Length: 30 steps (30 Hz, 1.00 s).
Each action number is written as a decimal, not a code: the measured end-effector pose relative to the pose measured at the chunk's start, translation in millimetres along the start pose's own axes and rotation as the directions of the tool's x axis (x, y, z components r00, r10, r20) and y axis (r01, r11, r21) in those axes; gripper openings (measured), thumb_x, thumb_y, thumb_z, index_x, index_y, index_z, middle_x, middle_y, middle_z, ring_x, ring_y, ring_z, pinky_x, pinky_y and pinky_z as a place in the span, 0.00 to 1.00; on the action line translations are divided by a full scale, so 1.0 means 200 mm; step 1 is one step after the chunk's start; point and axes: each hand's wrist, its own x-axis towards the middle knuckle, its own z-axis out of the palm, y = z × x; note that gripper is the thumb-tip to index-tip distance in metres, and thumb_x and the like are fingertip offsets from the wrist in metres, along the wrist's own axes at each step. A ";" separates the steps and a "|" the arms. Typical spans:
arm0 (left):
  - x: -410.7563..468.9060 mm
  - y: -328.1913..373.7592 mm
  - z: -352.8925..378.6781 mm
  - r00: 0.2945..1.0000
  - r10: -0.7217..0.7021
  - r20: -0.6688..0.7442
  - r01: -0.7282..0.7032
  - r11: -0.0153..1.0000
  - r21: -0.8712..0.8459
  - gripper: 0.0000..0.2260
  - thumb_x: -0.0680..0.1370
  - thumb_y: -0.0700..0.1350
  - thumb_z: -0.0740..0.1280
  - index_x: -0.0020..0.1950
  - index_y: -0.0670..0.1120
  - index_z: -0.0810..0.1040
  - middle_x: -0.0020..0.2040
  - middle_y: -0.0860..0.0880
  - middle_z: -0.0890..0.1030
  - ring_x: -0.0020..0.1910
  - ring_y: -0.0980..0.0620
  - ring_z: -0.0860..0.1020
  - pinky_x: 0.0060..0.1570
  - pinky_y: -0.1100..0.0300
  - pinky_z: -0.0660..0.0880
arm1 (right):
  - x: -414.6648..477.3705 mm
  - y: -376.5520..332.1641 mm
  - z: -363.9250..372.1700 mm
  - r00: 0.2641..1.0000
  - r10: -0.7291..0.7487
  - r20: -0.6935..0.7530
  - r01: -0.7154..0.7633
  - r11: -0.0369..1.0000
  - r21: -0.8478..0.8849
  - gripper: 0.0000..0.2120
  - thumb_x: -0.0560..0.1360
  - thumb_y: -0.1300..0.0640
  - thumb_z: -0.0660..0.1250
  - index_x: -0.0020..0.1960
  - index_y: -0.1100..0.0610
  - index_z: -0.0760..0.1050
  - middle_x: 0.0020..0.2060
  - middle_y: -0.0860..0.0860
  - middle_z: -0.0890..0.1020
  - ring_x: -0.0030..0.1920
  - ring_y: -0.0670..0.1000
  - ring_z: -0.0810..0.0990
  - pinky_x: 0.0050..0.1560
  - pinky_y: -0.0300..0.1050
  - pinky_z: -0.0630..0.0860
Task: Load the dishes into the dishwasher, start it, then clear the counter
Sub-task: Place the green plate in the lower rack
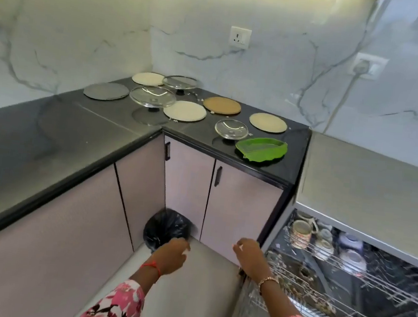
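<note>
A person's left hand (172, 251) and right hand (249, 255) reach to the far edge of the grey dishwasher door (189, 290). The fingers curl downward and the tips are blurred, so any grasp cannot be told. Cups (300, 233) sit in the dishwasher's upper rack (360, 277), partly shadowed. Glass lids (152, 97) lie on the counter (103, 121).

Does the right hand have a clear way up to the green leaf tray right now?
Probably yes. The green leaf tray lies uncovered at the front edge of the counter, above the right hand; only cabinet front lies between, so lifting should do.
</note>
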 end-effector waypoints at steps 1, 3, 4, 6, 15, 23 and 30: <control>0.06 -0.04 -0.07 1.000 -0.006 -0.009 0.006 1.000 0.001 0.13 0.78 0.38 0.57 0.60 0.38 0.74 0.61 0.42 0.74 0.60 0.44 0.72 0.59 0.58 0.67 | 0.06 -0.06 -0.02 0.999 0.007 -0.039 -0.006 1.000 0.029 0.13 0.78 0.55 0.60 0.51 0.64 0.75 0.52 0.59 0.78 0.56 0.56 0.75 0.52 0.43 0.69; 0.20 -0.11 -0.18 0.999 0.033 -0.040 -0.033 0.999 0.003 0.13 0.78 0.39 0.57 0.57 0.36 0.76 0.59 0.40 0.76 0.58 0.44 0.74 0.58 0.57 0.66 | 0.18 -0.15 -0.09 0.992 0.027 -0.124 -0.016 0.996 0.088 0.14 0.78 0.54 0.61 0.55 0.64 0.75 0.55 0.58 0.78 0.57 0.56 0.75 0.53 0.43 0.69; 0.26 -0.13 -0.23 0.997 0.050 -0.062 -0.051 0.999 -0.009 0.13 0.78 0.40 0.56 0.56 0.35 0.76 0.57 0.39 0.77 0.58 0.43 0.74 0.58 0.58 0.64 | 0.24 -0.19 -0.12 0.986 0.038 -0.160 -0.019 0.993 0.119 0.15 0.78 0.54 0.61 0.56 0.64 0.75 0.55 0.59 0.78 0.56 0.56 0.76 0.53 0.43 0.69; 0.43 -0.17 -0.31 0.994 0.072 -0.083 -0.076 0.996 -0.044 0.11 0.77 0.38 0.57 0.54 0.36 0.76 0.57 0.38 0.76 0.59 0.43 0.73 0.62 0.57 0.64 | 0.40 -0.25 -0.21 0.969 0.084 -0.232 -0.038 0.980 0.194 0.16 0.78 0.54 0.62 0.57 0.65 0.74 0.54 0.61 0.79 0.54 0.58 0.77 0.50 0.43 0.69; 1.27 -0.15 -0.64 0.955 0.157 -0.253 -0.183 0.980 -0.083 0.13 0.77 0.37 0.60 0.62 0.38 0.72 0.62 0.41 0.73 0.65 0.44 0.69 0.65 0.57 0.63 | 1.21 -0.31 -0.59 0.818 0.373 -0.437 -0.095 0.838 0.537 0.15 0.76 0.54 0.64 0.55 0.65 0.67 0.48 0.60 0.76 0.46 0.65 0.79 0.46 0.64 0.78; 1.84 -0.12 -0.82 0.936 0.110 -0.335 -0.130 0.991 -0.038 0.19 0.78 0.40 0.61 0.68 0.35 0.66 0.69 0.38 0.66 0.71 0.42 0.62 0.73 0.51 0.57 | 1.85 0.05 -0.69 0.674 0.683 -0.282 -0.243 0.565 0.789 0.28 0.65 0.52 0.72 0.58 0.66 0.69 0.55 0.63 0.78 0.50 0.65 0.80 0.42 0.64 0.80; 2.02 -0.20 -0.77 0.956 0.127 -0.265 -0.084 0.983 0.166 0.28 0.80 0.55 0.45 0.72 0.37 0.61 0.74 0.39 0.60 0.75 0.43 0.56 0.72 0.50 0.50 | 1.82 -0.13 -0.82 0.515 0.789 -0.334 -0.196 0.488 0.851 0.05 0.71 0.70 0.61 0.37 0.65 0.71 0.43 0.60 0.77 0.42 0.59 0.77 0.44 0.51 0.75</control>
